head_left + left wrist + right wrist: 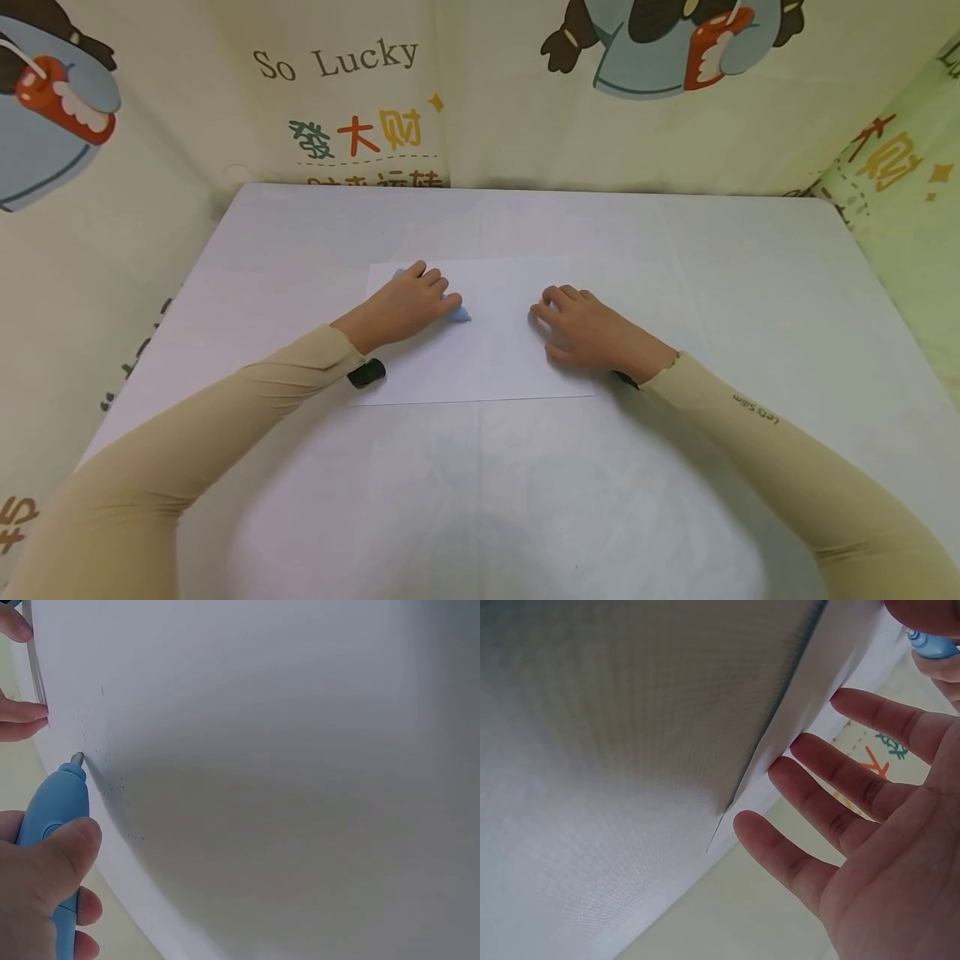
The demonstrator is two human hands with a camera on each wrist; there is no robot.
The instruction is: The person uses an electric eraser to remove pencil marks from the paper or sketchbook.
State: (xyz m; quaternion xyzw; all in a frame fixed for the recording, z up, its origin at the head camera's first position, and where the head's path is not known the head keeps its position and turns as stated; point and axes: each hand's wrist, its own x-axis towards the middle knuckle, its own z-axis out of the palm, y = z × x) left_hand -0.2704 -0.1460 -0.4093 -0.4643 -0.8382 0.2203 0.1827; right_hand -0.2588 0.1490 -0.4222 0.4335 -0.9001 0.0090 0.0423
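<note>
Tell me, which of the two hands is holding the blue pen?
The left hand: it grips the blue pen, tip on the white paper. The right hand rests flat on the paper, holding nothing.

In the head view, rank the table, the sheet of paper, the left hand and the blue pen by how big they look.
Largest to smallest:
1. table
2. sheet of paper
3. left hand
4. blue pen, mostly hidden under the hand that grips it, so only its tip shows.
</note>
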